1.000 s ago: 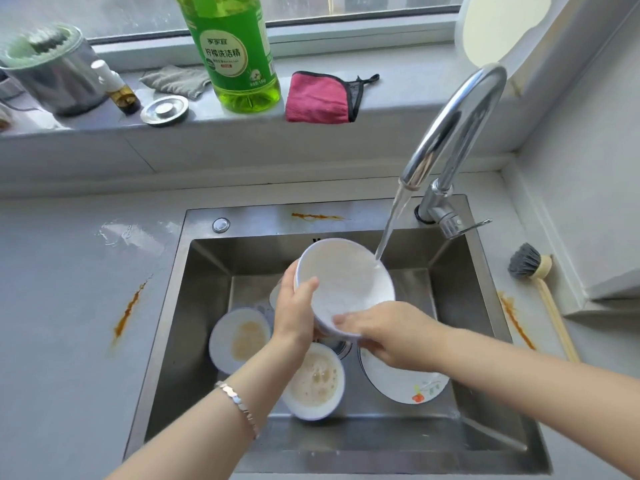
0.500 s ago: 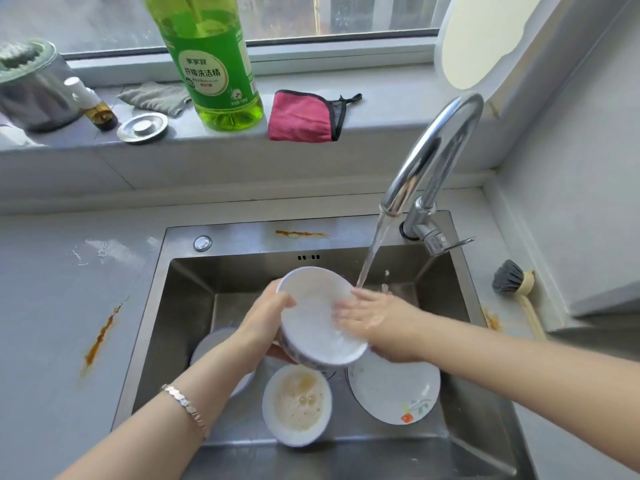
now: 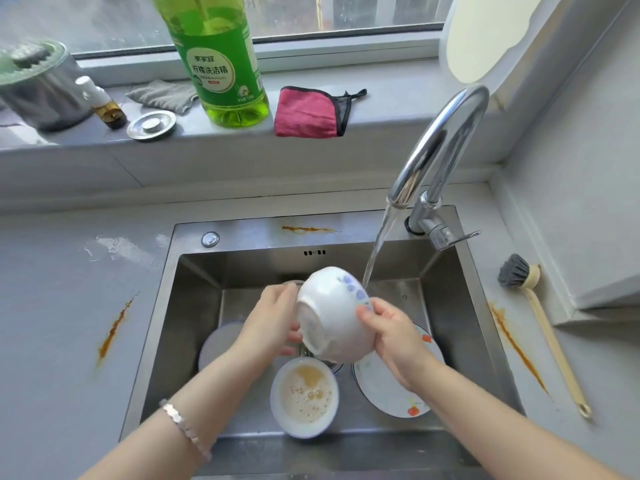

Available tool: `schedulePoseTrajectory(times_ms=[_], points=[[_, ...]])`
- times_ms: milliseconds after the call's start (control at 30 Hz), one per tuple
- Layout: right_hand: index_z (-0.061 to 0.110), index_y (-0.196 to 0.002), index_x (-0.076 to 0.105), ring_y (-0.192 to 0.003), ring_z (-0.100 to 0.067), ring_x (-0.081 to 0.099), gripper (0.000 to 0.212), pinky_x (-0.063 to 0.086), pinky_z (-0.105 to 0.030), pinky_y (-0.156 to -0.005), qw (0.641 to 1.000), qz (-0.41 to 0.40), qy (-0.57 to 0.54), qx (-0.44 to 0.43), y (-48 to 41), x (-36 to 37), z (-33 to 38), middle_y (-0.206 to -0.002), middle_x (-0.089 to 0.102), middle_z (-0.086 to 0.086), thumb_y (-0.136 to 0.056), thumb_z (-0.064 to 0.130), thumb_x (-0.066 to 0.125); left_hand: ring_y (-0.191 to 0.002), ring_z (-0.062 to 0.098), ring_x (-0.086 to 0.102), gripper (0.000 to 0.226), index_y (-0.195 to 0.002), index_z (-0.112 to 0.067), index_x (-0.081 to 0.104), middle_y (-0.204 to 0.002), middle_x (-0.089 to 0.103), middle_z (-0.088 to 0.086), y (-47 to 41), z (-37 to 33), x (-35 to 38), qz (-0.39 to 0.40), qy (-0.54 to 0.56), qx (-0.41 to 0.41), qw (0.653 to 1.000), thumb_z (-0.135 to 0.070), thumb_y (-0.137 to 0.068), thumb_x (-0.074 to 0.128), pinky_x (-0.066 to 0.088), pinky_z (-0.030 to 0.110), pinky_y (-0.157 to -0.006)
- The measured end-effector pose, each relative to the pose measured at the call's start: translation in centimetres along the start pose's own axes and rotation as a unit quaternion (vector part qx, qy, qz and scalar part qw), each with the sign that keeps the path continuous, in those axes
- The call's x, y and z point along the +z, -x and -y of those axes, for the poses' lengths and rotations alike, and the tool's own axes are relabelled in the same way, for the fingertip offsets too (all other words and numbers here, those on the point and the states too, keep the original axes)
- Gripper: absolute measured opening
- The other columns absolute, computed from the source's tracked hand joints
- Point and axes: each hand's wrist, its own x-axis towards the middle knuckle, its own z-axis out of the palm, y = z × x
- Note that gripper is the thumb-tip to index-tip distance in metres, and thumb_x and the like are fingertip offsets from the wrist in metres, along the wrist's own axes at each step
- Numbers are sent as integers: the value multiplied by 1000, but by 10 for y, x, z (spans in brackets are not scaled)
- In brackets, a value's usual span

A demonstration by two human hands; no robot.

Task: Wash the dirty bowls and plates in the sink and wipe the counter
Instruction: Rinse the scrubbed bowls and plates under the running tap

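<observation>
- Flipped over since half a second ago, the white bowl (image 3: 329, 317) now shows me its foot and its mouth faces away. Before, the mouth faced me and my right palm was rubbing inside.
- My left hand (image 3: 273, 320) grips the bowl's left side with the fingers curled round the edge, their tips hidden behind it.
- My right hand (image 3: 394, 341) holds the right side, fingers bent over the outer wall by the blue flower print.
- Between them the bowl hangs tilted in the air over the middle of the sink (image 3: 166, 341).
- Water (image 3: 375, 251) runs from the tap (image 3: 446, 133) down to the bowl's far right edge. I cannot tell whether it hits the bowl or passes just behind it.
- I judge the step to be washing the outside of this first bowl, with the inside already rubbed.
- Next I should turn the outer wall and foot into the stream and rub them. That calls for a firm hold, since wet glaze is likely slippery.
- Below, on the near side, stands a dirty bowl (image 3: 304, 396) holding brownish liquid.
- A flowered plate (image 3: 388, 389) lies to its right, and another plate (image 3: 216, 344) lies left, under my wrist. Both are unwashed, I think.
- Out on the counter (image 3: 52, 306), orange streaks remain on the left (image 3: 114, 329) and right (image 3: 516, 344), so the wiping is not yet done.
- A red cloth (image 3: 306, 112) waits on the far sill, and a brush (image 3: 519, 271) lies on the right.
</observation>
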Motion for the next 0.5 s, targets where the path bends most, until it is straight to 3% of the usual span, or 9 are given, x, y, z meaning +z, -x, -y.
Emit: schedulePoseTrajectory(times_ms=[167,200,267,333,500], points=[[6,-91,59,-82,-18,61,22,48,-34,-72,986,-92,-137,20,-13,-19,28,-90,66,-9,-98,16,41,-115,7,49,30,-125,-24,49,-124,54,-8,-5,28,35,-48,-93,231,967,-22,-96,39,37,25,-97],[5,-92,59,-82,-18,62,22,49,-34,-75,984,-100,-148,16,-16,-20,32,-91,66,-9,-98,16,41,-128,5,39,40,-136,-20,42,-139,43,-9,-5,29,48,-32,-101,276,955,-24,-96,37,30,22,-107],[2,-98,59,-84,-19,63,23,49,-34,-78,981,-111,-159,12,-19,-21,37,-96,66,-13,-98,16,41,-140,-4,6,61,-148,-19,8,-152,5,-16,-4,28,75,0,-142,329,934,-35,-94,31,5,12,-113],[1,-100,60,-88,-22,64,25,51,-35,-82,980,-115,-159,8,-18,-21,40,-99,67,-15,-98,16,40,-137,-8,-16,66,-141,-23,-14,-145,-18,-22,-9,24,94,3,-162,330,930,-44,-91,23,-9,9,-110],[9,-87,64,-85,-26,64,22,49,-43,-80,988,-135,-76,-20,-8,-18,33,-93,69,-14,-96,16,46,-141,4,-16,59,-147,-12,-11,-156,-17,-1,-31,-8,100,-7,10,177,984,-31,-102,21,-10,19,-111]])
